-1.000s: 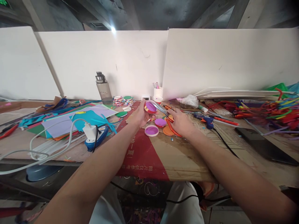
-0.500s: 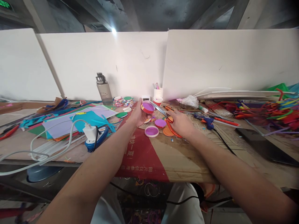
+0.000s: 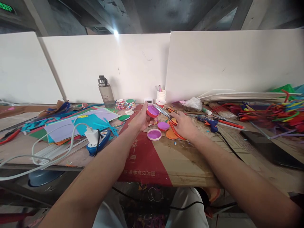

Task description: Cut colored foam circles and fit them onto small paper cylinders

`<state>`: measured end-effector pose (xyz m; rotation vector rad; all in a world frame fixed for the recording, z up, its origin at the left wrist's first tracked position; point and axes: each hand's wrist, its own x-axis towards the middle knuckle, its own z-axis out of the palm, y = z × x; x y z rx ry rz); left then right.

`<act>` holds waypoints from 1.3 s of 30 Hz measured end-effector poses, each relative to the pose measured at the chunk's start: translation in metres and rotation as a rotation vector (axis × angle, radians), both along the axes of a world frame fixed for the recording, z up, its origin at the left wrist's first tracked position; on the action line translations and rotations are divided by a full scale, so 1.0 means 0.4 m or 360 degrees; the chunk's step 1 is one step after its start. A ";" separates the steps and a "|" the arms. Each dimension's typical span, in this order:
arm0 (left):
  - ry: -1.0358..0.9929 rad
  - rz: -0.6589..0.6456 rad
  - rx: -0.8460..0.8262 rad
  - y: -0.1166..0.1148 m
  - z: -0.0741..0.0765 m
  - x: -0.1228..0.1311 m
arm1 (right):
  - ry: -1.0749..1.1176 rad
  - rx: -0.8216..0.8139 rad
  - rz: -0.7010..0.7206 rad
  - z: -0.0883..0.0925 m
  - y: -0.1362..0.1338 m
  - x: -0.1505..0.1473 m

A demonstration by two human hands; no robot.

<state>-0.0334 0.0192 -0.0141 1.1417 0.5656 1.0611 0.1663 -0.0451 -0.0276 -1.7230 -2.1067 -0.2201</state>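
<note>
My left hand (image 3: 142, 120) grips a small round disc (image 3: 152, 111) with a purple face and a red rim, tilted toward me. My right hand (image 3: 184, 125) is closed on orange-handled scissors (image 3: 167, 117) whose blades point up-left toward that disc. Below the hands, two purple round pieces (image 3: 154, 134) and an orange paper circle (image 3: 171, 134) lie on the cardboard sheet (image 3: 180, 158) that covers the table.
Coloured paper sheets (image 3: 71, 126), a white charger and cable (image 3: 91, 135) and a water bottle (image 3: 105, 91) sit to the left. A paper cup (image 3: 161, 94), a glue gun (image 3: 209, 122), pipe cleaners (image 3: 277, 112) and a dark phone (image 3: 268, 147) lie to the right. White boards stand behind.
My left hand turned the disc slightly and kept it raised. The scissors stay in my right hand near the orange circle.
</note>
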 end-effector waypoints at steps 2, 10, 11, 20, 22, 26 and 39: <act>0.0022 -0.0049 0.0016 0.002 -0.003 -0.002 | -0.0006 -0.0009 0.0027 0.002 -0.002 -0.002; 0.0055 0.0077 -0.0046 0.006 0.008 -0.003 | -0.0072 -0.0020 0.0000 0.019 -0.015 -0.013; 0.0050 0.0081 -0.0053 0.006 0.009 -0.004 | -0.0078 -0.0017 0.0007 0.019 -0.014 -0.013; -0.0187 0.0184 -0.0149 -0.001 0.008 0.004 | -0.0035 0.0004 0.0039 0.002 -0.002 -0.007; -0.0233 0.0202 -0.0148 -0.007 0.010 0.007 | -0.0024 0.0010 0.0065 0.000 0.001 -0.004; -0.0128 0.0109 -0.0205 -0.011 0.007 0.014 | -0.0026 0.0025 0.0052 -0.003 0.005 0.000; -0.0022 -0.0030 -0.0273 0.008 0.009 0.000 | -0.0094 -0.0002 -0.0001 0.018 -0.018 -0.012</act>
